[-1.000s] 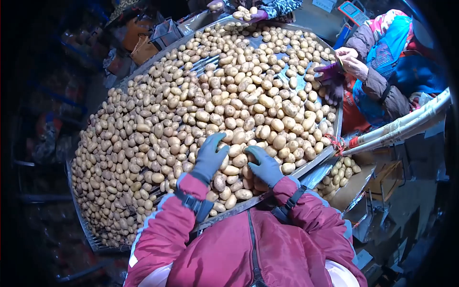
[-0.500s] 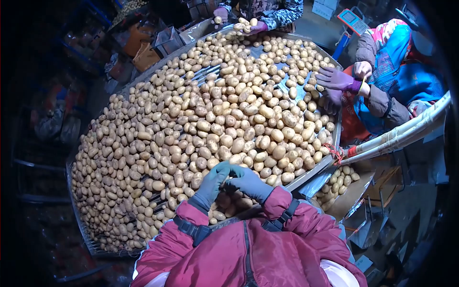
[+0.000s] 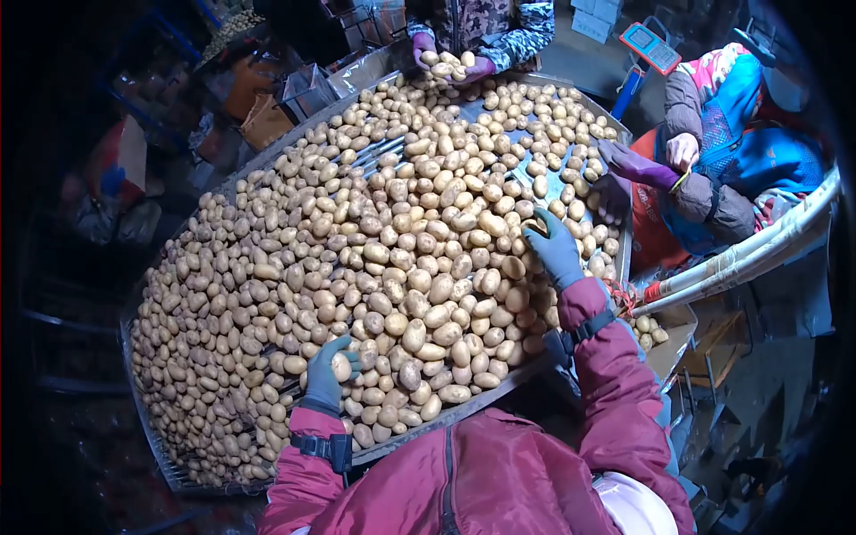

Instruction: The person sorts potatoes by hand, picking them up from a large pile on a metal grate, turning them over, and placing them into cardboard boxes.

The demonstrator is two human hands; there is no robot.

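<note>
Tan-skinned potatoes cover the whole sorting tray (image 3: 584,308), a big slatted metal bed running from the lower left of the frame to the upper right. One potato (image 3: 341,366) at lower centre-left sits in the left hand (image 3: 326,373), whose gloved fingers curl round it from below and from the left, so it lies just to the right of the palm; its long axis cannot be told, since the fingers hide part of it. That hand is low on the near edge of the heap. The right hand (image 3: 555,248) is well apart from it, stretched up and to the right, fingers bent down onto the potatoes near the tray's right rim and seemingly closing on one (image 3: 535,226) at its fingertips, though the grip is not clear. So each hand has its own potato right under it, neither nearer the other's.

Beyond, a co-worker's purple-gloved hands (image 3: 450,64) cup several potatoes at the top of the frame. A second person in a blue and red jacket (image 3: 740,134) stands at the right. A cardboard box (image 3: 649,332) of potatoes sits below the tray's right corner.
</note>
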